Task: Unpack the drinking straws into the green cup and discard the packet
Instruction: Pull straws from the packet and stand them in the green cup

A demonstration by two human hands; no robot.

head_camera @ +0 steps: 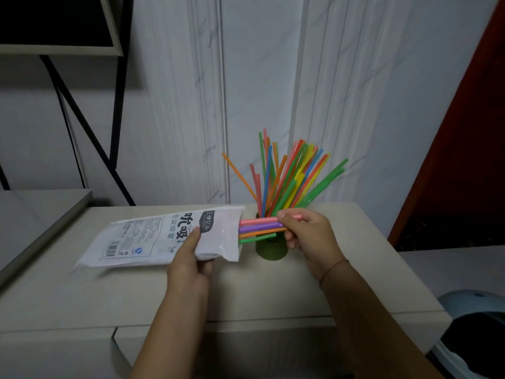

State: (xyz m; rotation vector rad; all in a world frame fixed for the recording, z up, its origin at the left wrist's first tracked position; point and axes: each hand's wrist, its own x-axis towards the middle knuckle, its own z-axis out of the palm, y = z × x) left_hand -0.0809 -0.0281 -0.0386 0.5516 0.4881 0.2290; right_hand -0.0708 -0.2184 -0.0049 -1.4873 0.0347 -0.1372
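The left hand [188, 258] held the white packet [169, 236] near its open mouth, thumb on top and the other fingers underneath, keeping it lying almost level just above the desk [273, 291]. The right hand [306, 236] had its fingers closed around a small bunch of straws [259, 228], pink, purple, orange and green, that stuck out of the packet's mouth. The green cup [270, 250] stood on the desk just behind and below that bunch, between the two hands, and it already carried a wide fan of straws [287, 181] leaning out in every direction.

The step in hand looked like drawing this last bunch clear of the packet. To do it well, the pull had to run along the length of the straws, to the right, while the left hand kept a firm pinch on the packet so that it did not slide along with them. The bunch passed close in front of the cup, so a low or hasty pull could have knocked the cup or the straws leaning in it; lifting a little first seemed wise. Once free, the bunch needed turning upright and lowering into a gap among the standing straws, with the grip kept tight until the ends were inside the rim.

A bin [475, 335] stood at the lower right, beside the desk, a likely place for the packet afterwards.
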